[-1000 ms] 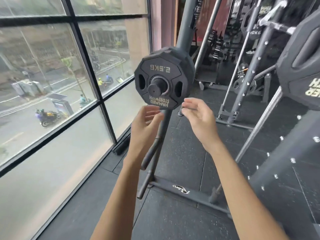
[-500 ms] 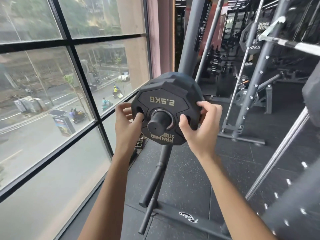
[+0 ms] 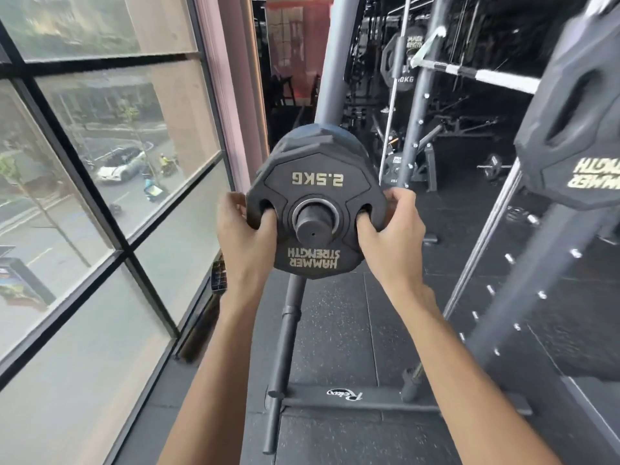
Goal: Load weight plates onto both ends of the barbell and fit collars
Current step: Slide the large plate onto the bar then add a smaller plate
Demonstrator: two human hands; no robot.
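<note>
Both thumbs have slid into the side slots since a moment ago: left hand [image 3: 246,236] and right hand [image 3: 391,229], two grips curled round one black 2.5KG plate [image 3: 315,182], gold lettering upside down, seated on the rack peg [image 3: 312,226], frontmost in a stack; one bigger plate [image 3: 577,129] shows near right

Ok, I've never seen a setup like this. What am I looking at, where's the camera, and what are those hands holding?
One picture, from a camera on the person's head, looking forward and down. No machine: two bare hands. The left hand and right hand grip a black 2.5 kg weight plate by its side slots. It sits on the storage peg of a plate rack, with more plates stacked behind. The barbell rests up right; a window is left.
</note>
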